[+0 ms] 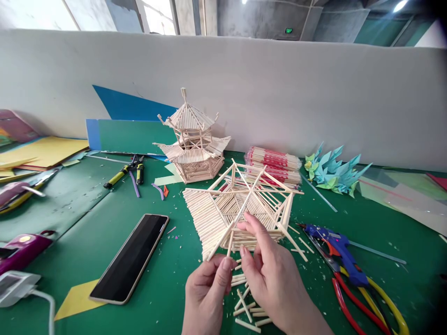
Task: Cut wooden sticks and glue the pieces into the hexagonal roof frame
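- Pale wood lies nearest: cut sticks (247,325), loose and crossed on the table (153,307).
- The left hand (211,284) pinches a short stick (230,243) between thumb and forefinger, its free end pointing up at the near side of the frame (244,203).
- The right hand (270,267) grips nothing that shows; thumb and forefinger stand apart, fingertips close to the frame (touching or just short of it, I can't tell).
- To seat the stick well, keep the pinch low, line the free end up with the rib beside it, and press lightly; those thin ribs look easy to knock askew.
- The frame rests on the table just beyond the left hand, one sloping side slatted, others bare ribs, with more sticks showing inside through the gaps.
- To its right, the glue gun (333,239) overlaps some tools (343,306); a small dab at the joint should serve better than a blob.
- Behind the frame, clear plastic packs (275,158) with red markings hold bundled sticks, packed tightly side by side.
- Left of the packs stands a tiered stick tower (197,160).
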A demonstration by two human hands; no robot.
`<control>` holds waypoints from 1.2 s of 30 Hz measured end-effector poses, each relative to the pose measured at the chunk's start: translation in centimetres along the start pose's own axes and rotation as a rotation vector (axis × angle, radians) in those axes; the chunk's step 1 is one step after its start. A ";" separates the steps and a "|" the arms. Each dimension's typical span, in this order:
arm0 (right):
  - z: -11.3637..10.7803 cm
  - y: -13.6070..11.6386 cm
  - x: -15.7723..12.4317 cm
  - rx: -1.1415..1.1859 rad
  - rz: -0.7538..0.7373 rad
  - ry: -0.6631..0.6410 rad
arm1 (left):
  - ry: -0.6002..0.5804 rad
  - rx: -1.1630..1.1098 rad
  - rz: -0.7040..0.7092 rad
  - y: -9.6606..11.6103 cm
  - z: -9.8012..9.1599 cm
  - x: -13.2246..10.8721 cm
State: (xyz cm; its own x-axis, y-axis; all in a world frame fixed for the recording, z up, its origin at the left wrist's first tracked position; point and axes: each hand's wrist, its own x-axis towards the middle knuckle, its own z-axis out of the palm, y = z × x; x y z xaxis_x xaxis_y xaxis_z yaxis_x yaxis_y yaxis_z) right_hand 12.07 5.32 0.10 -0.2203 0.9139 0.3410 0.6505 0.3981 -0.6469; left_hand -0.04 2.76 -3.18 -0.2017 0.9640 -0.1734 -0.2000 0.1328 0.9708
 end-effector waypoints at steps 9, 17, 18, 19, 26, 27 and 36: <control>0.1 0.2 -0.1 -0.005 -0.003 -0.002 | -0.036 0.015 0.006 -0.1 -0.2 0.1; 0.2 0.1 -0.2 -0.001 0.002 0.004 | -0.062 -0.013 -0.023 -0.2 -0.3 0.1; 0.2 0.2 -0.2 0.000 -0.001 0.007 | -0.065 -0.025 -0.024 -0.2 -0.3 0.0; 0.2 0.2 -0.2 -0.001 -0.002 0.009 | -0.067 -0.038 -0.025 -0.2 -0.2 0.0; 0.3 0.3 -0.2 -0.016 0.000 0.003 | -0.079 -0.082 -0.058 0.2 -0.1 -0.2; 0.3 0.2 -0.2 -0.017 0.002 0.002 | -0.083 -0.084 -0.063 0.2 -0.1 -0.2; 0.3 0.3 -0.1 -0.031 -0.023 0.027 | -0.064 -0.117 -0.103 0.4 0.3 0.2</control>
State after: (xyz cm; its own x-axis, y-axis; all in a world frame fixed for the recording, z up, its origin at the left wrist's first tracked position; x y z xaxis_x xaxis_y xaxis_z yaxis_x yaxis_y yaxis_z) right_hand 12.03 5.35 -0.33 -0.2154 0.9020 0.3742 0.6680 0.4156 -0.6173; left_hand 0.09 3.05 -2.73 -0.1136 0.9598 -0.2568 -0.3279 0.2078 0.9216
